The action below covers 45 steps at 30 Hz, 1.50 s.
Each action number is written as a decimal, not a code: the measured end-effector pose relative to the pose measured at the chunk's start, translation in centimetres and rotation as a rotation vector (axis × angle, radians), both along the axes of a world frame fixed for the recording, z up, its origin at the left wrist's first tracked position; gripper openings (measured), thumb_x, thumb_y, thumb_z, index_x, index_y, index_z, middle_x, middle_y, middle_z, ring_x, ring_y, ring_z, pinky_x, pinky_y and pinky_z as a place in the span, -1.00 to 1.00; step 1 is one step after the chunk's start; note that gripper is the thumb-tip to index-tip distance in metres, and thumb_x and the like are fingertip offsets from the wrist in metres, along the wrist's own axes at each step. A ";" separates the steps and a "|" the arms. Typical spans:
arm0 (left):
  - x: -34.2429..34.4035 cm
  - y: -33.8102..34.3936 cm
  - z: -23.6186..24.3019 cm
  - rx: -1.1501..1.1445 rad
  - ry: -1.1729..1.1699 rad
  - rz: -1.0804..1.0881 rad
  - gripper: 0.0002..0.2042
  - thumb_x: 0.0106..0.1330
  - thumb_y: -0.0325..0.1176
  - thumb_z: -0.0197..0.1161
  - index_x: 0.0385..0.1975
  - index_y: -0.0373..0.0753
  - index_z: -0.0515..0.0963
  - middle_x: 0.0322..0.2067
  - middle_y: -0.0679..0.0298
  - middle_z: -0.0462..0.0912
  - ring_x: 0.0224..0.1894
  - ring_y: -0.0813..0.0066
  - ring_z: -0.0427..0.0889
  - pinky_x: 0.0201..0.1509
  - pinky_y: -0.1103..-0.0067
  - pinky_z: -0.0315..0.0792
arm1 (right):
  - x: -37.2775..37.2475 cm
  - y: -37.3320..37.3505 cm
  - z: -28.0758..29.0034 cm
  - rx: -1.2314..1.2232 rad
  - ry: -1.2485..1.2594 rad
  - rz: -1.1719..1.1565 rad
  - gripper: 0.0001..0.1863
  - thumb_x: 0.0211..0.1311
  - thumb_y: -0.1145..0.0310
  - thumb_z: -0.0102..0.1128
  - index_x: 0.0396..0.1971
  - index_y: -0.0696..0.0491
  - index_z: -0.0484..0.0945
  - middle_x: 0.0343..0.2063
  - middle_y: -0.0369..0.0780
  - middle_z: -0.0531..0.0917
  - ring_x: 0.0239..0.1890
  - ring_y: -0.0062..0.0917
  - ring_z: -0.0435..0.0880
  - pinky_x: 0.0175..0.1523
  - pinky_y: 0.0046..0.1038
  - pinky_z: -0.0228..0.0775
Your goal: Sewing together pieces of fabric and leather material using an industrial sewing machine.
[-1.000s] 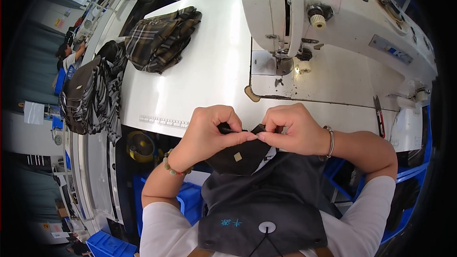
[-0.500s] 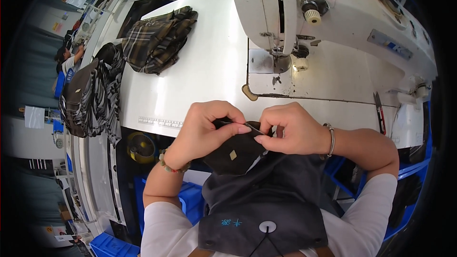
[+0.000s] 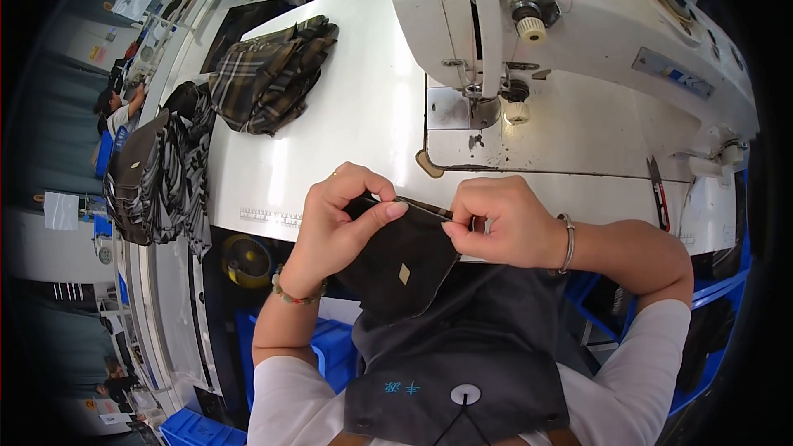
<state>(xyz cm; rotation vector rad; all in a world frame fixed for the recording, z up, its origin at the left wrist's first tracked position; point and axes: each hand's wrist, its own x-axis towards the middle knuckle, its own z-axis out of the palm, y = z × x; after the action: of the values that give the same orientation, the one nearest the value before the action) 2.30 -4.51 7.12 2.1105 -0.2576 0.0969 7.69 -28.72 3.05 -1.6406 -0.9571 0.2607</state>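
My left hand point(image 3: 343, 219) and my right hand point(image 3: 500, 221) pinch the top edge of a dark fabric piece point(image 3: 405, 260) between thumbs and fingers, holding it taut just above the near edge of the white sewing table point(image 3: 347, 116). A small pale diamond mark shows on the fabric, which hangs down toward my lap. The white sewing machine point(image 3: 578, 25) stands beyond my hands, its needle area point(image 3: 479, 107) a short way past the fabric edge.
A folded plaid garment point(image 3: 268, 74) lies at the table's far left. Dark and plaid pieces point(image 3: 153, 173) hang over the left edge. Small snips point(image 3: 658, 190) rest at the right. Blue bins point(image 3: 326, 351) sit under the table. Another person point(image 3: 116, 111) works far left.
Both hands have moved slightly apart along the fabric edge and lifted it, so more of the dark piece now shows stretched between them.
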 end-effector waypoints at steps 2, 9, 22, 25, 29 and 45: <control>0.3 -0.1 -0.6 -0.057 0.015 -0.010 -0.90 0.20 -0.52 0.41 -0.40 -0.32 0.58 -0.45 0.36 0.63 -0.36 0.67 0.51 -0.22 0.72 0.38 | -0.1 -0.1 0.4 0.003 -0.019 -0.002 -0.80 0.13 0.46 0.31 -0.59 0.12 0.46 -0.61 -0.27 0.58 -0.60 -0.57 0.55 -0.48 -0.55 0.39; 1.2 0.1 0.2 -0.196 0.316 -0.046 -0.91 0.32 -0.49 0.32 -0.37 -0.29 0.52 -0.48 0.44 0.56 -0.37 0.76 0.42 -0.25 0.72 0.36 | -0.1 0.0 0.6 0.018 0.252 0.079 -0.97 0.23 0.55 0.22 -0.34 0.11 0.60 -0.52 -0.28 0.65 -0.48 -0.68 0.62 -0.35 -0.61 0.44; 10.7 0.1 1.8 0.119 0.521 -0.543 -0.86 0.34 -0.40 0.32 -0.26 -0.35 0.63 -0.47 0.41 0.61 -0.36 0.71 0.44 -0.19 0.65 0.40 | 2.2 -0.4 -1.2 -0.031 -1.032 -0.090 -0.65 -0.03 0.45 0.30 -0.15 0.10 0.67 -0.42 -0.34 0.63 -0.52 -0.60 0.60 -0.52 -0.58 0.37; 11.2 -0.3 0.9 0.115 0.481 -0.504 -0.87 0.35 -0.41 0.30 -0.27 -0.36 0.62 -0.48 0.42 0.60 -0.36 0.71 0.42 -0.21 0.64 0.41 | 2.2 -0.6 -1.0 -0.133 -1.147 -0.161 -0.68 -0.04 0.44 0.29 -0.19 0.11 0.67 -0.55 -0.38 0.51 -0.60 -0.64 0.50 -0.58 -0.57 0.27; 12.9 -0.9 0.0 0.190 0.485 -0.468 -0.88 0.32 -0.39 0.32 -0.32 -0.32 0.63 -0.49 0.39 0.61 -0.36 0.70 0.47 -0.19 0.64 0.41 | 2.9 -0.1 -2.4 -0.182 -1.148 -0.291 -0.70 -0.03 0.42 0.26 -0.23 0.13 0.66 -0.64 -0.39 0.41 -0.61 -0.63 0.49 -0.61 -0.53 0.24; 17.8 -3.7 -3.8 0.461 -0.307 -0.306 -0.74 0.01 -0.41 0.41 -0.23 -0.10 0.69 -0.27 0.24 0.71 -0.14 0.14 0.65 -0.05 0.27 0.45 | 5.2 -0.1 -3.3 -0.657 -0.879 -0.428 -0.53 -0.08 0.42 0.18 -0.07 0.20 0.65 -0.78 -0.29 0.51 -0.75 -0.43 0.53 -0.64 -0.38 0.33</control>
<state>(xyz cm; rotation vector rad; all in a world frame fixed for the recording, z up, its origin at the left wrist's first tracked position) 20.12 -8.20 3.32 2.4773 -0.8501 0.1948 12.87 -28.85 -0.26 -2.6066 -1.1787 -0.5495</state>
